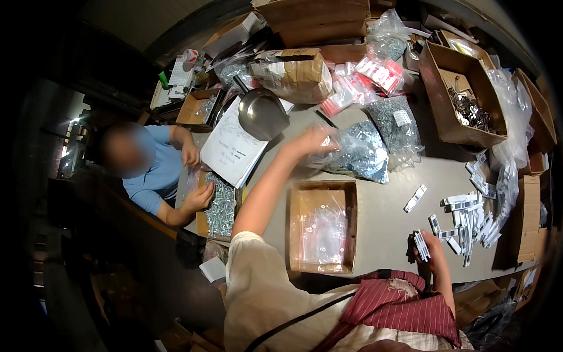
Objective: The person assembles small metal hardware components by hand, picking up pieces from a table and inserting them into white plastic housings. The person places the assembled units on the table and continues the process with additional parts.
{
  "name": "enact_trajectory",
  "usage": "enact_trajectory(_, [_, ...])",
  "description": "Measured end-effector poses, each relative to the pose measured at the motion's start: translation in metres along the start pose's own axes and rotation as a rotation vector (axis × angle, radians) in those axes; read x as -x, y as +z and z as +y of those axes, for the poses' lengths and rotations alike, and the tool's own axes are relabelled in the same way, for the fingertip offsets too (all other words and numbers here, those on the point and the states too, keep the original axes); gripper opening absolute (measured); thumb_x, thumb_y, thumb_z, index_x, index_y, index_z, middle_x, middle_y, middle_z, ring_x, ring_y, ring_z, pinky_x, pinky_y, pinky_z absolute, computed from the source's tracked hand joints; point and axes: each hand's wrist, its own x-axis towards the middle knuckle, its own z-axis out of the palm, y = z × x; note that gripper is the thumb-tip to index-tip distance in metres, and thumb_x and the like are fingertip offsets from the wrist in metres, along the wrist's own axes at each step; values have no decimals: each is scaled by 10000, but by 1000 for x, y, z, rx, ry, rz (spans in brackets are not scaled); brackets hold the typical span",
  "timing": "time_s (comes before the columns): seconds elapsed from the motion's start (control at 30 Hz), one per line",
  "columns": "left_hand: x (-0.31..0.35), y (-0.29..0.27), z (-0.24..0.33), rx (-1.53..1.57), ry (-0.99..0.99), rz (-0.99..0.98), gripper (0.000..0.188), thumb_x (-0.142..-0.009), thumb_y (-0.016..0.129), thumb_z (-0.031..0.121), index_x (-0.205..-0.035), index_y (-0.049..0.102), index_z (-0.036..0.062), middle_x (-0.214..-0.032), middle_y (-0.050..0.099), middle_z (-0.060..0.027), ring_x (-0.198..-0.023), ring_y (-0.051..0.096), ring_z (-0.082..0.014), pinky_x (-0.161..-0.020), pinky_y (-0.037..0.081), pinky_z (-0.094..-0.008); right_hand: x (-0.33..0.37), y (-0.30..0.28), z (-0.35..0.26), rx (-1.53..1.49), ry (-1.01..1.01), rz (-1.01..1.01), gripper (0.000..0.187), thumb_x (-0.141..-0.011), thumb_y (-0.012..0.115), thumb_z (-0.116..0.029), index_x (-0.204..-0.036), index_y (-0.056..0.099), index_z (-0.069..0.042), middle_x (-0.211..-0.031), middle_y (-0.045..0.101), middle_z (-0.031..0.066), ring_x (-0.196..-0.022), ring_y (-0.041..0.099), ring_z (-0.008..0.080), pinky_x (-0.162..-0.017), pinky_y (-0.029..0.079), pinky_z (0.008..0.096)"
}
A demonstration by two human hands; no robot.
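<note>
Packets (322,234) lie in the open carton (319,195) while white pieces (466,206) lie unpacked on the worktop (384,217), right hand (433,249) closed round some, left hand (316,141) half-curled at a parts bag (365,149), grip unclear.

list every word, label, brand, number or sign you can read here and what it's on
None reads clearly enough to quote.
Sheet: handwriting, too small and blurred.
Label on a bag: print too small.
Red-and-white packets: print too blurred.
White piece in the right hand: dark patches, can't tell if print.
</note>
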Motion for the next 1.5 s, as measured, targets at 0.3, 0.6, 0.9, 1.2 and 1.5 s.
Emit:
enact_trajectory(0.3, [82,-51,2,407,-467,355,371,-883,730,247,-1129,700,-29,-1089,733,-160,-974,704,-276,-883,534,-370,-5,4,6,-42,-17,46,389,-1008,551,-429,-876,600,-66,-591,601,98,-370,509,169,-329,398,282])
enact_trajectory(0.6, [91,16,-40,441,-825,203,544,-969,594,489,-806,645,-27,-710,640,-128,-576,619,-220,-564,492,-374,-5,14,-14,-14,40,51,361,-1008,558,-374,-840,615,-60,-582,609,105,-377,526,167,-332,405,279])
enact_trajectory(0.9, [1,-76,117,1247,-163,415,296,-964,647,249,-716,562,113,-597,444,67,-488,391,-44,-431,259,-236,-7,4,-6,-19,54,99,420,-1016,554,-411,-828,599,-37,-578,595,116,-354,498,179,-317,394,278])
enact_trajectory(1.2, [2,-71,102,1231,-237,232,206,-976,597,251,-912,611,56,-711,533,5,-583,486,-82,-498,357,-241,-11,6,-14,-66,80,65,420,-1013,570,-379,-856,641,4,-568,598,126,-341,501,181,-313,394,274])
enact_trajectory(1.5, [113,35,67,-35,0,198,232,-886,673,148,-1104,695,75,-996,703,-106,-923,661,-296,-841,515,-410,-13,5,-23,-104,164,88,442,-1013,575,-380,-819,646,11,-555,600,129,-341,506,179,-316,388,274])
